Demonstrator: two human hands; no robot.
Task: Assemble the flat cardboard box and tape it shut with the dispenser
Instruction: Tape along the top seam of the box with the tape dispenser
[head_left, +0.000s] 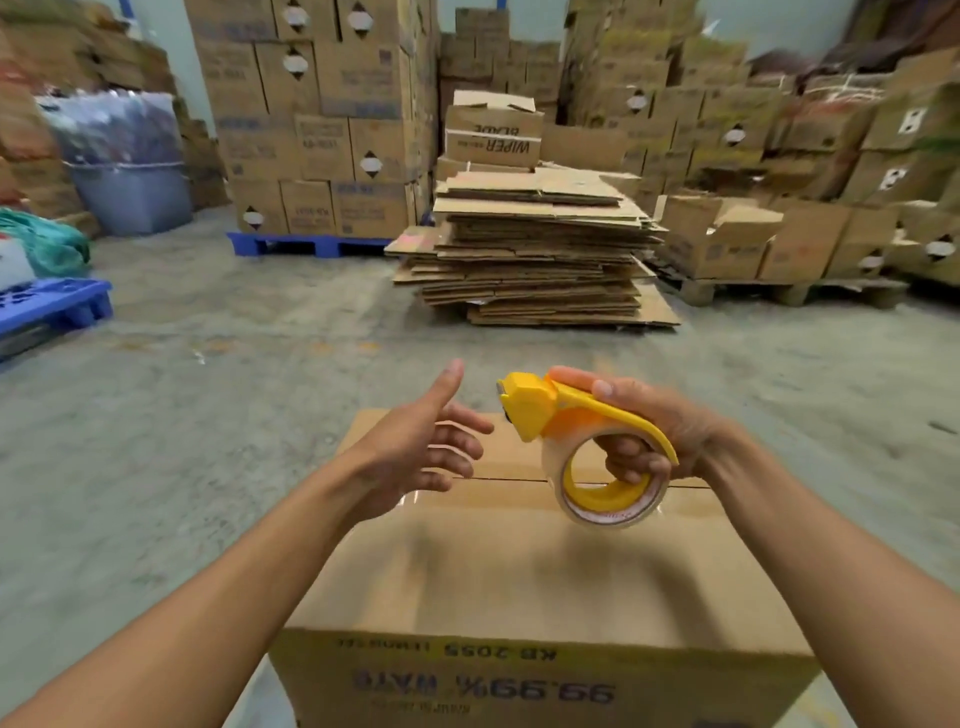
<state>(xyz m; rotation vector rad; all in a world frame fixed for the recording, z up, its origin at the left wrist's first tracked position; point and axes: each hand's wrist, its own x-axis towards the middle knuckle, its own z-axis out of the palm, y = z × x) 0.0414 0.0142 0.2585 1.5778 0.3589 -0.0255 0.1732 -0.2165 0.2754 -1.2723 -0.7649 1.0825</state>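
Note:
An assembled brown cardboard box (519, 577) stands right in front of me, top flaps folded down and meeting along a seam across its middle. Upside-down print runs along its near side. My right hand (649, 431) is raised above the box's far right part and grips a yellow tape dispenser (566, 415) that carries a roll of clear tape. The dispenser's cutter end points left. My left hand (421, 452) hovers open above the box's far left part, fingers spread toward the dispenser, a short gap away from it.
A tall pile of flattened cardboard (535, 249) lies on the concrete floor straight ahead. Stacked cartons on a blue pallet (306, 244) rise behind it at the left, more cartons at the right. A second blue pallet (47, 306) sits at the far left.

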